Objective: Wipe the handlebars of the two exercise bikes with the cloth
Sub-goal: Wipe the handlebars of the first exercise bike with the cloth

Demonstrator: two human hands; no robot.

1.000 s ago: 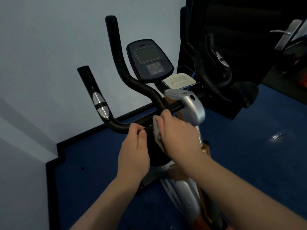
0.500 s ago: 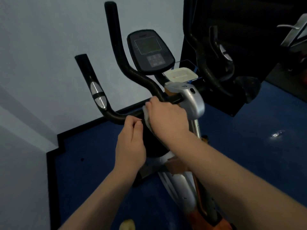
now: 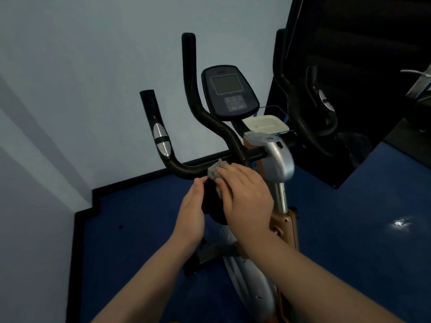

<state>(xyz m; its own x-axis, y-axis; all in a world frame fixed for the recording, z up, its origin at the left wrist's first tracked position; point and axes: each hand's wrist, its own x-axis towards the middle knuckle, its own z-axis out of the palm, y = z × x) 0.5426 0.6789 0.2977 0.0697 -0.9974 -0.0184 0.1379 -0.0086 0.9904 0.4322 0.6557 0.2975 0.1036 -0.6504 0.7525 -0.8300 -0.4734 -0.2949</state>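
At the frame's centre, a crumpled grey cloth (image 3: 215, 171) is pressed by the right hand (image 3: 245, 194) onto the black, curved handlebar (image 3: 186, 169), while the left hand (image 3: 192, 213) curls loosely just beside it, holding nothing visible.

The black handlebar (image 3: 186, 167) of the near exercise bike (image 3: 277, 159) runs as a horizontal bar that curves up at its left end into a short grip with a silver sensor plate (image 3: 161, 139). A taller black prong (image 3: 193, 89) rises nearer the centre. A small, crumpled grey cloth (image 3: 215, 171) lies pressed against the horizontal bar, just left of the silver stem housing. A second black handlebar (image 3: 296, 113) stands further right in shadow.
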